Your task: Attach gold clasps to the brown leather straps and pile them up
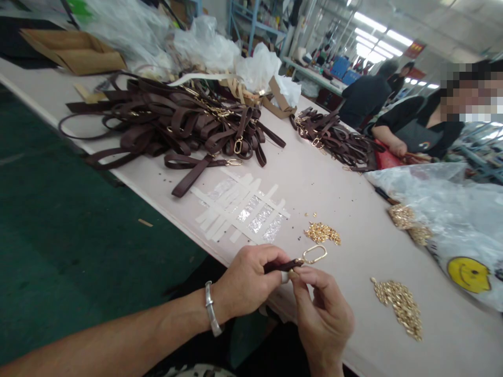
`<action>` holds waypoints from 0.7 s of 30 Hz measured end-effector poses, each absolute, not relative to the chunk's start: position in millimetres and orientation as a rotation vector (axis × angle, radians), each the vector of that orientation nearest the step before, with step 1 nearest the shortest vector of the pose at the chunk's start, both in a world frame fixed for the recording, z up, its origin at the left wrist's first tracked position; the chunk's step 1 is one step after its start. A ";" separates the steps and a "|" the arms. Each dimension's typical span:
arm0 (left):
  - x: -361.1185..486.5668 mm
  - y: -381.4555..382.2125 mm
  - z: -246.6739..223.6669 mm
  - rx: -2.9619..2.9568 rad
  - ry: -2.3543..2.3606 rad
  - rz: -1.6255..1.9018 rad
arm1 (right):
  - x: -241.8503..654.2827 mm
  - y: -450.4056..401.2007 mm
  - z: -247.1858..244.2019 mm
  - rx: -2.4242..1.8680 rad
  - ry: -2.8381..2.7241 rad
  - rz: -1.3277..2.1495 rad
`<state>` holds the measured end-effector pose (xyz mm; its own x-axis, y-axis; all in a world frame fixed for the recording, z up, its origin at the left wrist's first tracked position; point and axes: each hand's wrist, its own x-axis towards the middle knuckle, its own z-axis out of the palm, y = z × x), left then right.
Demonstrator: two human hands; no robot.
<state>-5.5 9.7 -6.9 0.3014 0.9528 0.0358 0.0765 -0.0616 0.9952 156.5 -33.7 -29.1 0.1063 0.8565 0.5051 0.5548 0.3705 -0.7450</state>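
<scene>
Between the fingers of my left hand (251, 277) is the end of a dark brown leather strap (293, 265). A gold oval clasp (315, 254) sticks out from that end, to the right. My right hand (324, 309) is closed in a pinch at the strap's end, on a small gold piece (291, 274) whose exact kind I cannot make out. Just beyond my hands lies a small heap of shiny gold hardware (323, 233). A second heap of small gold pieces (398, 308) lies to the right of my right hand.
A large pile of brown straps (184, 120) covers the table's far left, with a smaller strap pile (334, 137) farther right. Tape strips (243, 209) cross the tabletop. Plastic bags (444, 209) lie at right, a cardboard box (74, 50) at left. A co-worker (420, 128) sits opposite.
</scene>
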 end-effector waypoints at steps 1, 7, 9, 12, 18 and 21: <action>-5.9 9.5 -7.1 1.452 1.007 0.975 | 155.4 -33.8 -30.3 -1.308 -1.518 0.377; -7.2 6.6 -11.4 1.558 0.928 0.986 | 150.1 -33.4 -31.1 -1.361 -1.240 0.588; -5.9 5.5 -12.7 1.576 0.936 0.992 | 149.4 -33.7 -32.7 -1.352 -1.179 0.630; -2.7 3.5 -13.3 1.564 0.962 0.998 | 149.3 -34.8 -36.5 -1.323 -1.137 0.651; -2.7 -3.5 -15.5 1.679 0.957 1.045 | 153.1 -36.0 -38.7 -1.318 -1.141 0.707; -3.8 -5.1 -15.8 1.779 0.940 1.027 | 156.9 -36.7 -44.3 -1.364 -1.084 0.798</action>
<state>-3.8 -5.1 -15.8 0.3791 0.8868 0.2641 0.1845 -0.3522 0.9176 156.9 -36.7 -44.3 0.3394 0.9309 0.1351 0.1471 0.0893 -0.9851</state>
